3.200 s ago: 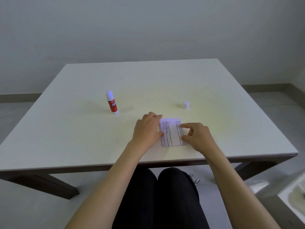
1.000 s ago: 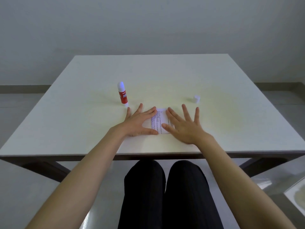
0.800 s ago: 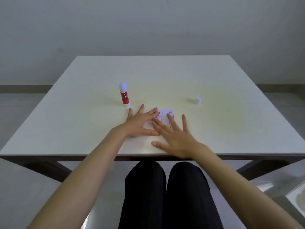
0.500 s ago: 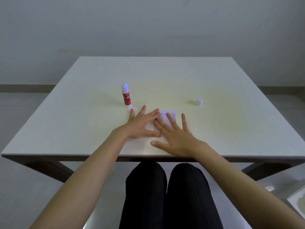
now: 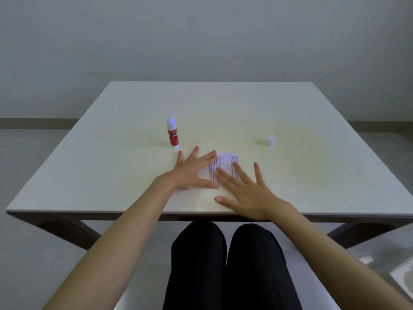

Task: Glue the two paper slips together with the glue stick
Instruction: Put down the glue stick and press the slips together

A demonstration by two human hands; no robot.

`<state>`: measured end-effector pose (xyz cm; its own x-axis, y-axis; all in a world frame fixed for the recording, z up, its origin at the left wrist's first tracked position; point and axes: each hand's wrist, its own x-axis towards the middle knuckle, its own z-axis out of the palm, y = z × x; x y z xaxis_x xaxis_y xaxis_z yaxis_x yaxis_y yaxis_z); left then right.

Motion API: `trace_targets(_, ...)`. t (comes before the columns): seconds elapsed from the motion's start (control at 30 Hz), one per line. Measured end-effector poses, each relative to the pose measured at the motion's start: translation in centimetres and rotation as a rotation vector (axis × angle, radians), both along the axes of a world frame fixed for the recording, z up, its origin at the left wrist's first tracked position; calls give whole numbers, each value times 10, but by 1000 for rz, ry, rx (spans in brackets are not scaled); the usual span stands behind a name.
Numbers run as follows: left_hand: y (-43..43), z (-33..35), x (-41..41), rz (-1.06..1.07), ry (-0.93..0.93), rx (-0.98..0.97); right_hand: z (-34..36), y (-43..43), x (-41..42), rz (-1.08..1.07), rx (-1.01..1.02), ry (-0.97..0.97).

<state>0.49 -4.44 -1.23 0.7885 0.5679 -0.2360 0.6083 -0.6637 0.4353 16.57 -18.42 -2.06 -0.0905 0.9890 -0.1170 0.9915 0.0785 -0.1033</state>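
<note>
The paper slips [image 5: 224, 163] lie flat near the front edge of the white table [image 5: 312, 121], long axis running from the person toward the far wall. The left hand [image 5: 192, 172] and right hand [image 5: 245, 191] rest palm-down, fingers spread, on the slips' left and near parts. The glue stick [image 5: 172, 133] stands upright, uncapped, beyond the left hand. Its cap [image 5: 270, 142] sits well apart, to the right. A plain grey wall [image 5: 201, 36] closes the room.

I see a pale square table [image 5: 111, 175]: glue stick [image 5: 172, 134] upright at eleven o'clock, its cap [image 5: 270, 142] at one, printed paper slips [image 5: 224, 164] flat near centre.
</note>
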Motion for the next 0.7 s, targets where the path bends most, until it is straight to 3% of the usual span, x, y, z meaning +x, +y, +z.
trace_targets(0.1,0,-1,0,-3,3,5,6,11,18,-125,-10,-58)
trace_targets(0.2,-1,-2,-1,2,-16,26,2,15,20,-104,4,-83)
trace_targets(0.33,-9,-1,-7,33,-196,48,-1,13,20,-111,26,-83)
trace_targets(0.4,-13,0,-14,186,-465,186,-1,12,19,-116,42,-85)
trace_targets(0.5,-5,6,-23,673,-868,351,-1,10,18,-112,66,-76)
trace_targets(0.57,12,11,-23,903,-898,245,4,9,16,-112,76,-59)
trace_targets(0.7,34,10,-13,957,-832,66,13,7,10,-190,177,81)
